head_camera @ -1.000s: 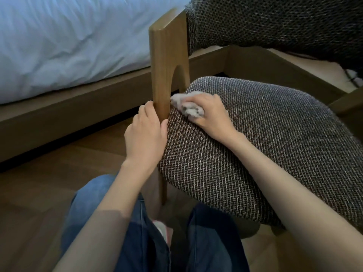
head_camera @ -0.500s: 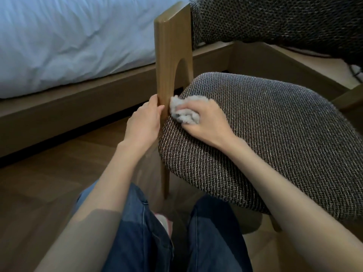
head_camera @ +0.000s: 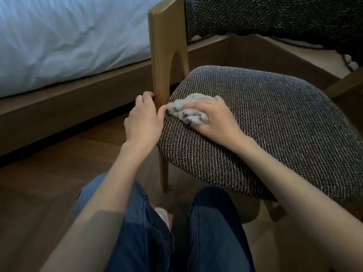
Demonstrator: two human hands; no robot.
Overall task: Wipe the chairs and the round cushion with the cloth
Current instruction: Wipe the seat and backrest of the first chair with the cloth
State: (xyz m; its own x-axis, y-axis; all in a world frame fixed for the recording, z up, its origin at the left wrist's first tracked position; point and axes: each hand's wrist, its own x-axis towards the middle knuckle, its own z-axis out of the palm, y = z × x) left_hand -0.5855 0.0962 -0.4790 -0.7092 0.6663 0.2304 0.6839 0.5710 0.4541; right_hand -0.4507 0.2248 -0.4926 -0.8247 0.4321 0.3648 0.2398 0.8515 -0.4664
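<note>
A wooden chair with a woven grey-brown seat point(head_camera: 275, 122) fills the right half of the head view. Its wooden upright point(head_camera: 163, 55) rises at the seat's left corner, and the padded backrest point(head_camera: 275, 16) crosses the top. My left hand point(head_camera: 142, 122) grips the upright just beside the seat edge. My right hand point(head_camera: 218, 118) holds a crumpled pale grey cloth point(head_camera: 186, 111) and presses it on the seat's left front corner, close to the upright.
A bed with a pale blue duvet point(head_camera: 64, 40) on a wooden frame point(head_camera: 78, 103) runs along the left. My knees in blue jeans point(head_camera: 206, 232) are on the wooden floor point(head_camera: 39, 183) below the seat. Another chair leg point(head_camera: 277, 211) shows at lower right.
My right hand has slid the cloth along the seat's left corner toward the front edge. My left hand has stayed on the upright, shifting slightly. The camera has drifted a little.
</note>
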